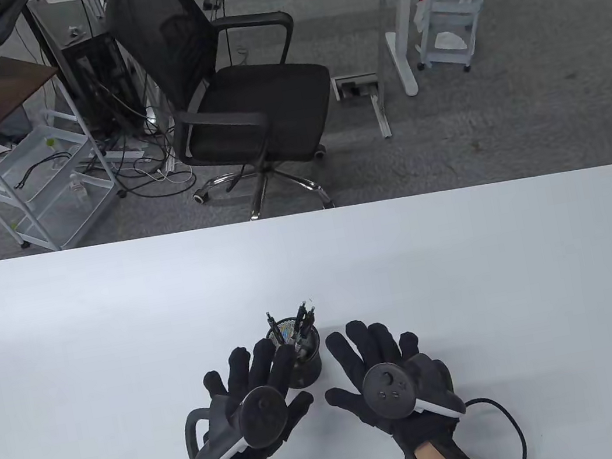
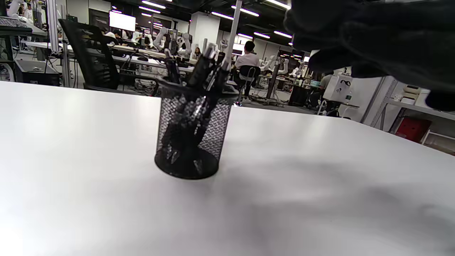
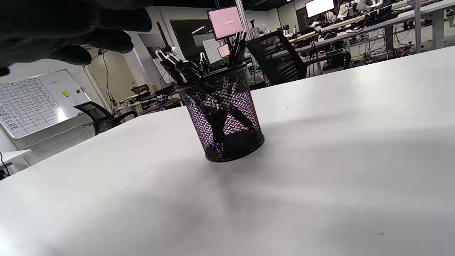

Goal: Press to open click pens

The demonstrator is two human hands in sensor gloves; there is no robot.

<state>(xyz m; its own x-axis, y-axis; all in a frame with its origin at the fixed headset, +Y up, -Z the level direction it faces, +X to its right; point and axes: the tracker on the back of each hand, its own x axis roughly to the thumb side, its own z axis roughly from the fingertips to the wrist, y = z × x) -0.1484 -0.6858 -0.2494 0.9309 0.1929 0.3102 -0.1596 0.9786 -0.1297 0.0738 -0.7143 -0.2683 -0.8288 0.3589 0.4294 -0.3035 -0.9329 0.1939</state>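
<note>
— Where did we see the dark click pens?
— Upright in the black mesh cup on the white table, between our spread, empty left hand and right hand.

Black office chair on grey carpet behind white table.
</note>
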